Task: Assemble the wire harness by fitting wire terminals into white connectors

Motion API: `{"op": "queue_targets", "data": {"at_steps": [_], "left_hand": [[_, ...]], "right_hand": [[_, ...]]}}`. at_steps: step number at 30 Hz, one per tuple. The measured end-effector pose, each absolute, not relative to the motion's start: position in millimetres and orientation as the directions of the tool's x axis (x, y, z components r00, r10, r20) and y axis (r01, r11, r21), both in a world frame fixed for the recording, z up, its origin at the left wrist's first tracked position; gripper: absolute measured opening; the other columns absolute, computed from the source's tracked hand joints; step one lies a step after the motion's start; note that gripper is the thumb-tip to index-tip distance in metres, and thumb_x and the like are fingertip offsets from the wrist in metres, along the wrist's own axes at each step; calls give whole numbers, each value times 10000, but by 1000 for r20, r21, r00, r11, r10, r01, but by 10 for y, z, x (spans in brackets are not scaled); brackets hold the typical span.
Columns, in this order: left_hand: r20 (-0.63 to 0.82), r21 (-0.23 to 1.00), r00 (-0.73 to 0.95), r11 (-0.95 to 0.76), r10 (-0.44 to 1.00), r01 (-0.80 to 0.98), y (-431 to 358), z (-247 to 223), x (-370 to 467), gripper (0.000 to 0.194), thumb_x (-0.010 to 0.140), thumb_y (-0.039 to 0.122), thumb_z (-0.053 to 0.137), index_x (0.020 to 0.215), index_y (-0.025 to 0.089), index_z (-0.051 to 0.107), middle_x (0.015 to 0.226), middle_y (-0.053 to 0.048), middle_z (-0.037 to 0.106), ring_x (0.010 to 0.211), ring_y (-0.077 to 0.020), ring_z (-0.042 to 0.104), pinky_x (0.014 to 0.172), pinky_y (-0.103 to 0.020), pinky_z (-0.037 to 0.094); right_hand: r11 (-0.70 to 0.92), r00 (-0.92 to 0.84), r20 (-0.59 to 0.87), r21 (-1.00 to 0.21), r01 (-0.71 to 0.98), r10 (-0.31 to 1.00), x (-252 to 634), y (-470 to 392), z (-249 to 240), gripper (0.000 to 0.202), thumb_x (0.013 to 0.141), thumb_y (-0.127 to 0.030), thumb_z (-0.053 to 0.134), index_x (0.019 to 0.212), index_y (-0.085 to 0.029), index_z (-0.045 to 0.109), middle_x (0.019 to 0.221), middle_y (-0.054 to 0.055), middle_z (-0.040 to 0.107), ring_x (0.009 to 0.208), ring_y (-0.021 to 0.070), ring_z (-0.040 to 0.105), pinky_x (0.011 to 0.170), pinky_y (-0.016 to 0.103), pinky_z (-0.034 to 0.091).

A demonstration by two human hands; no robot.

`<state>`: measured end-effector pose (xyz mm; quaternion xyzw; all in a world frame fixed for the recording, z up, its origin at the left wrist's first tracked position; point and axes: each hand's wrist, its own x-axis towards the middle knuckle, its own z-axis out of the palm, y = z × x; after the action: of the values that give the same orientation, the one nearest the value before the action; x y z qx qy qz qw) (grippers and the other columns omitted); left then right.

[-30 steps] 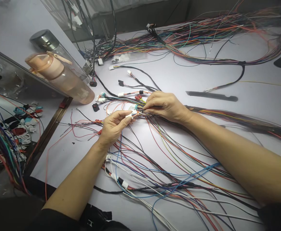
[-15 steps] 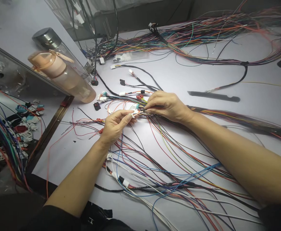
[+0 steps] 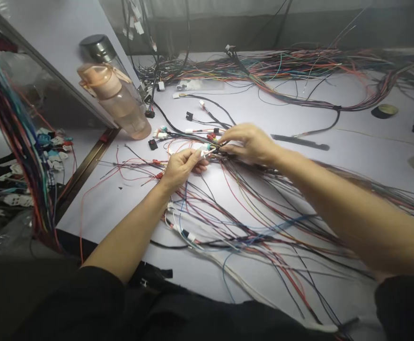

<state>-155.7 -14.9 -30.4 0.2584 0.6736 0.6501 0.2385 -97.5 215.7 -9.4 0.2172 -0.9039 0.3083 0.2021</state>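
Observation:
My left hand (image 3: 183, 168) pinches a small white plug connector (image 3: 206, 152) between thumb and fingers. White wire leads from the connector toward my other hand. My right hand (image 3: 251, 144) is just to the right, its thumb and fingers closed around thin wires (image 3: 218, 148); the fingertips are partly hidden and blurred. Close above my fingers lie a red connector (image 3: 211, 137) and a white connector (image 3: 162, 135) on dark wires. Below both hands, loose coloured wires (image 3: 228, 213) fan out over the white table (image 3: 128, 265).
Two bottles, one peach-coloured (image 3: 121, 106) and one with a dark lid (image 3: 100, 49), lean at the left. A dark flat strip (image 3: 299, 141) and a tape roll (image 3: 384, 111) lie to the right. A long wire bundle (image 3: 285, 66) runs along the back. Connectors (image 3: 50, 154) fill the lower left.
The camera view has turned, so most things sit differently in the picture. Both hands stay close together at the white connector; the right fingers have shifted slightly on the wires.

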Motion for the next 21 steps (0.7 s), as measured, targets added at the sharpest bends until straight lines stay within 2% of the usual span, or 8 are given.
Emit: {"op": "queue_targets", "data": {"at_steps": [3,5,7,10,13,18,21], "left_hand": [[59,987,-725,68,686,145,-123,-283,-1589,409,831,532,642,916,132,662,790,-89,694,615,-154,649,547,-236,507],[105,952,-712,137,694,274,-133,-232,-1611,343,853,450,639,976,132,682,753,-73,684,600,-151,629,566,-245,489],[182,873,-707,219,683,436,-193,-151,-1628,275,849,331,648,1031,130,690,746,-62,682,626,-156,620,638,-264,487],[289,759,-689,280,665,588,-414,-17,-1630,270,840,227,618,1085,134,684,919,-76,705,817,-180,641,793,-292,486],[330,779,-709,245,623,578,-772,42,-1578,268,861,255,589,1087,144,682,1055,-81,693,958,-189,630,864,-299,482],[327,782,-762,293,559,551,-1362,-73,-1353,243,864,324,597,1015,169,707,988,-69,697,891,-187,628,781,-295,492],[333,728,-729,328,598,602,-1561,-166,-1224,216,873,299,570,995,194,713,994,-66,682,934,-199,608,829,-323,479]], "right_hand": [[767,-835,488,-423,-482,-255,-809,2106,108,206,852,-342,657,991,-209,729,956,64,714,838,191,638,780,357,477],[781,-838,477,-403,-477,-266,-632,2027,215,210,856,-348,652,994,-211,731,955,67,718,827,190,643,765,356,479],[798,-848,455,-386,-462,-271,-414,1913,281,198,868,-345,640,990,-218,730,956,59,720,830,185,647,767,356,479],[832,-869,417,-358,-425,-265,-47,1700,297,180,896,-333,606,980,-223,722,963,46,722,859,186,653,798,368,470],[850,-884,404,-356,-389,-235,310,1464,233,176,907,-317,591,970,-208,715,949,51,726,867,196,656,802,380,462],[823,-915,378,-470,-319,-139,761,1060,52,150,911,-291,587,957,-206,701,932,49,720,863,186,656,795,360,463],[803,-926,371,-532,-270,-66,917,828,-37,132,913,-265,582,955,-215,696,918,41,712,848,173,645,781,342,466]]}}
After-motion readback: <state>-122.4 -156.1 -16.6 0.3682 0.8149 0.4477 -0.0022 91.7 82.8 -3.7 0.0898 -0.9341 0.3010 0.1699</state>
